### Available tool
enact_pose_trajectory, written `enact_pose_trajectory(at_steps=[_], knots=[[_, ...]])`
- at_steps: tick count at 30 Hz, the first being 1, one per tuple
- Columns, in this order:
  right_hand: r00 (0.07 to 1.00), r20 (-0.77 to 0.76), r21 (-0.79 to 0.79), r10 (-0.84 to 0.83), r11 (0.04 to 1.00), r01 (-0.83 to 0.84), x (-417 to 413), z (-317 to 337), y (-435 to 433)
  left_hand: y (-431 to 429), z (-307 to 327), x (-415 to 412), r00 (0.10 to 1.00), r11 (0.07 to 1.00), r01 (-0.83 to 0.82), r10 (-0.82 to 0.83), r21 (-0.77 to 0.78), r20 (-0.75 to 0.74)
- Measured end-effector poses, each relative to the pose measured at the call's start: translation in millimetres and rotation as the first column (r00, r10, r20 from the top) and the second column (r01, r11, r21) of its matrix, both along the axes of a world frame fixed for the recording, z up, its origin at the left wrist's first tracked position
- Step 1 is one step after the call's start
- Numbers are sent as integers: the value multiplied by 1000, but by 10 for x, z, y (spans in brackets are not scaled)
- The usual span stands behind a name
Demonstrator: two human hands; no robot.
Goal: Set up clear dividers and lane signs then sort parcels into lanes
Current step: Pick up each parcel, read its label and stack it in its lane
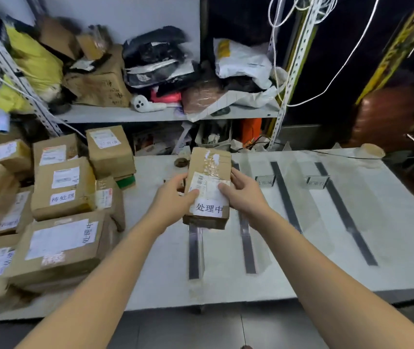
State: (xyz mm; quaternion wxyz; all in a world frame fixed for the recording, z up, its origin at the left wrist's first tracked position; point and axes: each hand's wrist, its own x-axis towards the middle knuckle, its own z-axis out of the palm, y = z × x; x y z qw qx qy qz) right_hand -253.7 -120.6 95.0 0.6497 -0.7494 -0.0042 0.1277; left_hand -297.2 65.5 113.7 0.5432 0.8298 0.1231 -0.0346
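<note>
Holding a parcel up over the long white table (301, 278)

A small brown cardboard parcel (209, 170) is hovering above the black-based clear dividers (286, 197), left hand (173, 200) and right hand (243, 195) clamping its sides, crinkly tape and white label (209, 209) facing up.

The left hand (173, 200) and right hand (243, 195) are bare, and both forearms (115, 268) are uncovered as far as the view's bottom edge.
</note>
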Motion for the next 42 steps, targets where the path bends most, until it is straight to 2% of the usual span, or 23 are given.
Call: enact_pose_trajectory(at_steps=[3,7,11,17,20,24,35,39,42], knots=[[999,-31,-55,19,998,-21,202,-146,-384,-408,-179,188,997,998,-15,20,60,-71],[993,-99,-191,63,978,-81,376,-423,-623,-733,-389,370,987,970,23,16,244,-157],[987,-145,-262,75,958,-111,487,-630,-669,-825,-618,563,984,927,81,-15,367,-178],[977,-184,-379,109,909,-173,597,-870,-483,-829,-944,783,961,890,125,2,439,-278],[975,-211,-424,77,891,-162,577,-938,-433,-881,-1105,829,927,865,169,23,472,-374],[952,-297,-468,74,858,-213,588,-1123,-386,-931,-1300,850,868,853,224,46,472,-494],[965,-262,-549,21,819,-167,622,-1428,-252,-971,-1519,935,844,787,267,88,556,-530],[959,-282,-528,41,828,-190,644,-1327,-236,-954,-1425,943,869,855,219,49,470,-492],[976,-214,-533,50,831,-160,712,-1117,-251,-893,-1142,961,933,922,136,4,363,-360]])
